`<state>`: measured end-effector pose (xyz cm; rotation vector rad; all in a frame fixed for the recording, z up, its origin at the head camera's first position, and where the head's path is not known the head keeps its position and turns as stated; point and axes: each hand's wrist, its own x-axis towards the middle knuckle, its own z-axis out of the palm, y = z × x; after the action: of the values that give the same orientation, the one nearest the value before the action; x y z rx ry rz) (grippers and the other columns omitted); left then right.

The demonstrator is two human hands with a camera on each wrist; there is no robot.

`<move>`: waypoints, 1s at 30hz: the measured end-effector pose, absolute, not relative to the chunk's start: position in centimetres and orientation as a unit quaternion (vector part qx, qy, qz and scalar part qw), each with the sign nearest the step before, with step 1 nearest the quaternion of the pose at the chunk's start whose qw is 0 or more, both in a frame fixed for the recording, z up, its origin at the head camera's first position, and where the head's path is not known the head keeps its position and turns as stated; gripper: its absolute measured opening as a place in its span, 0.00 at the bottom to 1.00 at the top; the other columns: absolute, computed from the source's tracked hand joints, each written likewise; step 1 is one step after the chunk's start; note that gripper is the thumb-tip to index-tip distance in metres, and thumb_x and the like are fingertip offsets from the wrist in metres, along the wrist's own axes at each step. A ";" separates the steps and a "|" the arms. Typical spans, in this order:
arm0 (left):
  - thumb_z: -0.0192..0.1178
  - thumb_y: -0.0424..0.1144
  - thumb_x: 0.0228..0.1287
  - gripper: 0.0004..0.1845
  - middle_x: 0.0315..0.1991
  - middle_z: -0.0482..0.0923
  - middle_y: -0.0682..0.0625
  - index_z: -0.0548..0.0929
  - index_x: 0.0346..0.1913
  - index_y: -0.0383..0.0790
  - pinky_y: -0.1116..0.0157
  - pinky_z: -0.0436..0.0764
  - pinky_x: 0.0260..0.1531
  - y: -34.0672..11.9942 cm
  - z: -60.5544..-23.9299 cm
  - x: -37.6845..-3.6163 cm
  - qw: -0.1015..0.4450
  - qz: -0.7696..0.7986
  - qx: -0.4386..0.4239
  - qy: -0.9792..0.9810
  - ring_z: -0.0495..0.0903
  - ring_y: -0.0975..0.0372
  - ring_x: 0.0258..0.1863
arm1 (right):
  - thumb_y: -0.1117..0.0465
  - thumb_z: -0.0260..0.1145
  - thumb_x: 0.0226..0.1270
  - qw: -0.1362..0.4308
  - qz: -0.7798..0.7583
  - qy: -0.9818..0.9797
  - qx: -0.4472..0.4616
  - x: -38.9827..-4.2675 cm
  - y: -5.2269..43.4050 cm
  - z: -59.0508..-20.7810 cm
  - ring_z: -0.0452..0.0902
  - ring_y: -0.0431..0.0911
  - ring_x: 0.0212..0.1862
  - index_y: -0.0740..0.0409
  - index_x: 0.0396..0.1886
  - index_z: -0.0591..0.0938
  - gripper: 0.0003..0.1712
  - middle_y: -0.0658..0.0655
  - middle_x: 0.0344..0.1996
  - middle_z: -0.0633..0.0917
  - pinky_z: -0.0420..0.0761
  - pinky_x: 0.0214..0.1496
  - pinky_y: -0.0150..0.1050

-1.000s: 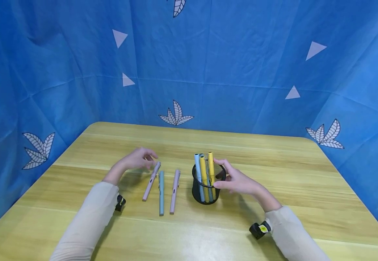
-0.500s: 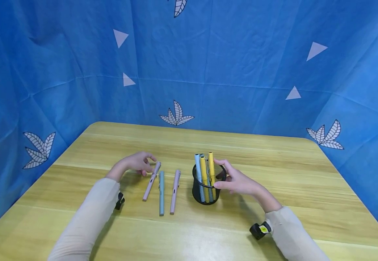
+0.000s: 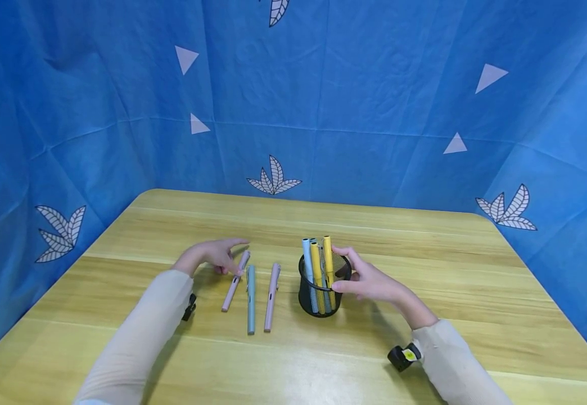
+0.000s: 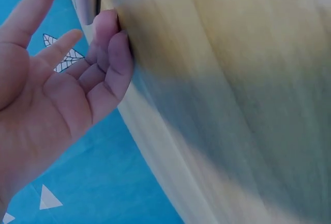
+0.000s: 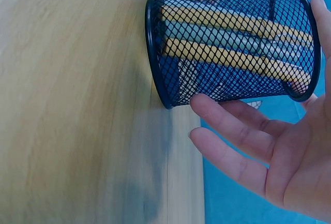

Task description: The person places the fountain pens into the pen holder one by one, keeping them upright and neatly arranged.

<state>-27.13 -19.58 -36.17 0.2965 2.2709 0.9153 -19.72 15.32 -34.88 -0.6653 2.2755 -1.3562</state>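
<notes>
A: Where does the leftmost pink pen [image 3: 235,281] lie from the hands?

B: Just right of the left hand [image 3: 215,254], on the left half of the table [image 3: 425,270]. Its long axis runs from the near edge toward the far edge, tilted a little right at the far end. That far tip is beside the fingertips; the left wrist view shows a pen end against them, so I take it as touching.

A: And the hand itself?

B: Spread, fingers nearly straight, gripping nothing. It is by far the nearer hand to that pen.

A: The right hand [image 3: 369,279]?

B: Loosely open too, thumb and fingers resting against the right side of the black mesh pen cup [image 3: 320,292], which stands upright near the table's middle with yellow and blue pens [image 3: 319,264] in it.

A: Anything between?

B: A teal pen [image 3: 250,298] and a second pink pen [image 3: 271,295], lying roughly parallel.
</notes>
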 end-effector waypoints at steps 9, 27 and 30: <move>0.67 0.36 0.49 0.49 0.61 0.54 0.34 0.47 0.70 0.47 0.71 0.66 0.15 -18.8 -35.9 -27.5 0.335 0.312 0.092 0.884 0.62 0.65 0.13 | 0.60 0.62 0.60 0.200 -0.475 0.823 -0.237 -20.1 15.6 -35.4 0.58 0.42 0.19 0.49 0.67 0.48 0.41 0.56 0.21 0.71 0.67 0.19 0.35; 0.68 0.39 0.48 0.44 0.59 0.57 0.37 0.56 0.68 0.50 0.70 0.69 0.17 -18.5 -36.1 -27.7 0.332 0.290 0.065 0.896 0.65 0.63 0.16 | 0.58 0.62 0.60 0.200 -0.477 0.821 -0.243 -20.0 15.6 -35.1 0.59 0.42 0.20 0.48 0.66 0.49 0.41 0.60 0.29 0.74 0.69 0.20 0.36; 0.68 0.39 0.48 0.44 0.57 0.59 0.37 0.57 0.68 0.49 0.70 0.70 0.18 -18.6 -36.2 -27.8 0.329 0.292 0.067 0.896 0.66 0.63 0.16 | 0.59 0.62 0.61 0.202 -0.478 0.820 -0.240 -20.0 15.5 -35.2 0.57 0.42 0.19 0.47 0.66 0.50 0.40 0.60 0.29 0.73 0.67 0.19 0.33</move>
<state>-27.75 -18.64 -36.19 0.1746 2.3443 0.7649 -20.00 15.54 -35.15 -0.6703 2.2900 -1.3355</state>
